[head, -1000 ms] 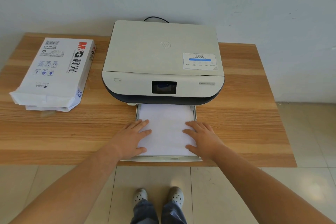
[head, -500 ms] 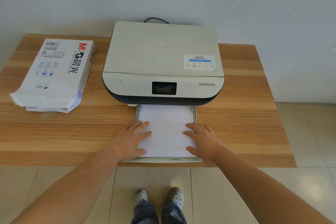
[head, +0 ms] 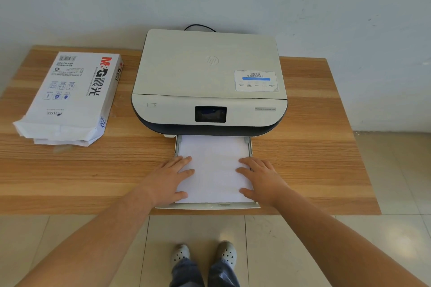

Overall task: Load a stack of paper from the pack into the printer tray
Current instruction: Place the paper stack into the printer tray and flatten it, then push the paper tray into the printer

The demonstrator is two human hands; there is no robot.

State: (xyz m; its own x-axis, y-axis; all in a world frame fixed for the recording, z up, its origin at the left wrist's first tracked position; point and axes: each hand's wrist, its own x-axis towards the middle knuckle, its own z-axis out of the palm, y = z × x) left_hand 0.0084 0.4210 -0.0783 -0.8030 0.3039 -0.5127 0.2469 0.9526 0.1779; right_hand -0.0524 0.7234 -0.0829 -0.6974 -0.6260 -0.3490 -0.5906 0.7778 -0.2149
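both hands (head: 166, 179) (head: 262, 180) press flat on white paper (head: 214, 168) in tray (head: 207, 206).

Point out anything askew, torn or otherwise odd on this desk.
The paper pack lies askew, its near end torn open and crumpled. The printer tray overhangs the table edge. Nothing else stands out.

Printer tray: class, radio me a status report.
Left hand and right hand flat on paper stack. Stack seated in tray, tray pulled out. Nothing blocking.
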